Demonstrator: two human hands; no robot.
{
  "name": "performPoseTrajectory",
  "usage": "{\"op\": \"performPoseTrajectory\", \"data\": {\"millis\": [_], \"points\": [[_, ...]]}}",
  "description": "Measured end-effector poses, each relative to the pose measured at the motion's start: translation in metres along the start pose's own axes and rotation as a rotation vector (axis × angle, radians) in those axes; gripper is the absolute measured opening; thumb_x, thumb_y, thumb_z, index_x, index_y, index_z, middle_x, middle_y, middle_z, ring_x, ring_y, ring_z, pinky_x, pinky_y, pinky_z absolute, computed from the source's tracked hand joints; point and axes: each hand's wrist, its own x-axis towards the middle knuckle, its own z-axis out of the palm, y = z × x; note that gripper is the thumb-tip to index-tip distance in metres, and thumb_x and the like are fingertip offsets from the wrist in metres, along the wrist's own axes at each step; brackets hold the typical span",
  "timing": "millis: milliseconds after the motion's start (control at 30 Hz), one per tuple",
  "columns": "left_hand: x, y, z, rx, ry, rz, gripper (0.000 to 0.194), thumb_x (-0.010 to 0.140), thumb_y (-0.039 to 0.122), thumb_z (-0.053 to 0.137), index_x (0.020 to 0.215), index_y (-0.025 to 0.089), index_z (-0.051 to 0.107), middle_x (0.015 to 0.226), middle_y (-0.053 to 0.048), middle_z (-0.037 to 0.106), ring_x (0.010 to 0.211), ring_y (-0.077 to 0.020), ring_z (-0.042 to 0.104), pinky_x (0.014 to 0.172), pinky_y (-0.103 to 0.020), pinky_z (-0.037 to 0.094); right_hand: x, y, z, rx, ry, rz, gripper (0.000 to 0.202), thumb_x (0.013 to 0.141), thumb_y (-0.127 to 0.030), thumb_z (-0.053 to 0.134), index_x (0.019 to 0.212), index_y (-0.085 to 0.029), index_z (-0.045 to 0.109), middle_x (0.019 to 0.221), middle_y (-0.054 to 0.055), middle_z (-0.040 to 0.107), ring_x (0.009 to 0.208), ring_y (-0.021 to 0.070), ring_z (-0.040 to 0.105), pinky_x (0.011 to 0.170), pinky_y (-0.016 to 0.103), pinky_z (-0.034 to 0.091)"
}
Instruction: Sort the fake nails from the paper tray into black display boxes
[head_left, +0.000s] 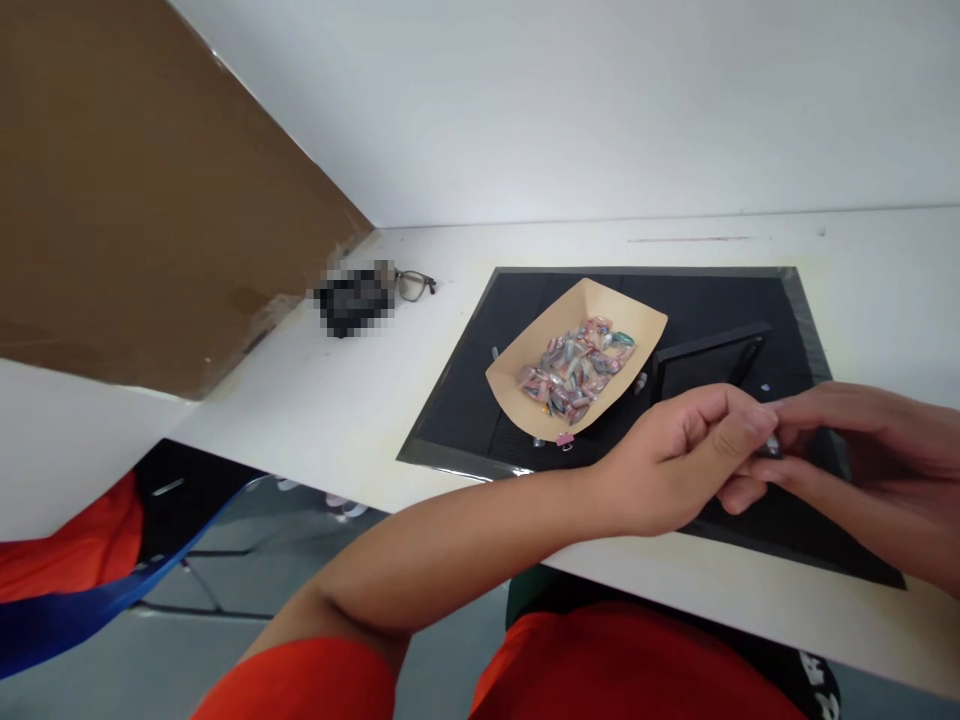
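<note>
My left hand (pixel 694 455) is closed, its thumb and fingers pinched together above the black mat (pixel 465 400). My right hand (pixel 862 455) meets it from the right, fingers also closed. A small dark, shiny object (pixel 769 450) shows between the two hands; its shape is mostly hidden. Just beyond my left hand stands a black open frame or box (pixel 705 360), partly covered by the hands. To the left, a tan paper tray (pixel 510 370) holds several small clear-wrapped, multicoloured pieces (pixel 574 370).
A pink binder clip (pixel 565 440) lies by the tray's near edge, with a few small pieces around it. Glasses (pixel 412 285) and a blurred-out dark object (pixel 356 300) lie at the back left. A brown panel (pixel 150 200) rises at the left.
</note>
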Motion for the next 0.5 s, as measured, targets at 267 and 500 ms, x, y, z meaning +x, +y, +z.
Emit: {"op": "performPoseTrajectory", "data": {"millis": [267,500], "points": [[-0.0001,0.0033,0.0027,-0.012,0.048,-0.067,0.068,0.086,0.081,0.087,0.090,0.019,0.059,0.055,0.011,0.057,0.050,-0.0038,0.048,0.057,-0.021,0.043,-0.0065,0.0038,0.0007,0.124,0.036,0.074,0.019,0.091,-0.038,0.096,0.103,-0.032,0.084,0.079,-0.003,0.083,0.058,0.0157,0.074,0.053,0.027,0.061],[-0.0006,0.0081,0.0043,0.037,0.067,-0.153,0.071,0.081,0.084,0.089,0.082,0.019,0.059,0.056,0.009,0.058,0.051,-0.0044,0.048,0.057,-0.022,0.040,-0.0042,0.0039,0.0017,0.054,0.036,0.077,0.018,0.100,-0.052,0.086,0.101,-0.035,0.080,0.077,-0.004,0.078,0.060,0.0128,0.070,0.053,0.023,0.057]]}}
